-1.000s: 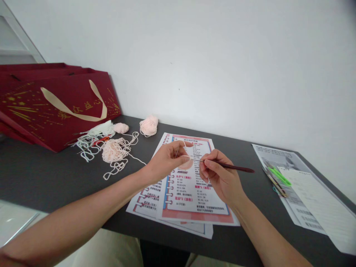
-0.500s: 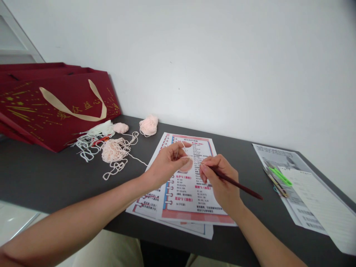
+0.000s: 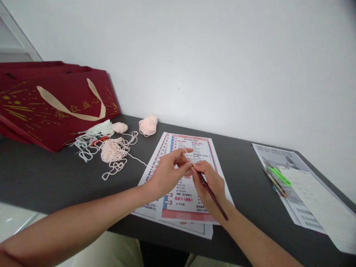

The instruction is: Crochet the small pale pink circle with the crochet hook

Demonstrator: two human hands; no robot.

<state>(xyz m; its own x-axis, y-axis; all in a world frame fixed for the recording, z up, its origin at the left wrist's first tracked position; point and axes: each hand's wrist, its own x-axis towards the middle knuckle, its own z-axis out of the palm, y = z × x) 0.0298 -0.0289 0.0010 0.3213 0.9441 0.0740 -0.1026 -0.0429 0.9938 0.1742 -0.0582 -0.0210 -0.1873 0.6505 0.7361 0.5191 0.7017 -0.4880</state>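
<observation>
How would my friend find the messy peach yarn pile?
Find the big maroon paper bag. Beyond its lower right edge, on the black table, lies the peach yarn pile. Unlike the rounded pale pink yarn ball by the white wall, it's loose tangles, with one strand toward the left hand.

Hook (image 3: 211, 195): dark, smooth, wood-like shaft, faint sheen. Yarn (image 3: 112, 150): soft, matt, fibrous. Ball (image 3: 148, 125): same finish. Bag (image 3: 66, 87): smooth card-like paper, low sheen, gold print; handle (image 3: 52, 100) reads as flat cloth ribbon. Desk (image 3: 55, 181): smooth, matt to satin. Printed sheet (image 3: 183, 214): smooth paper. Green tool (image 3: 280, 175): bright, smooth, plastic-looking. Wall (image 3: 211, 74): matt, mostly smooth. Trousers (image 3: 116, 248): matt cloth.
</observation>
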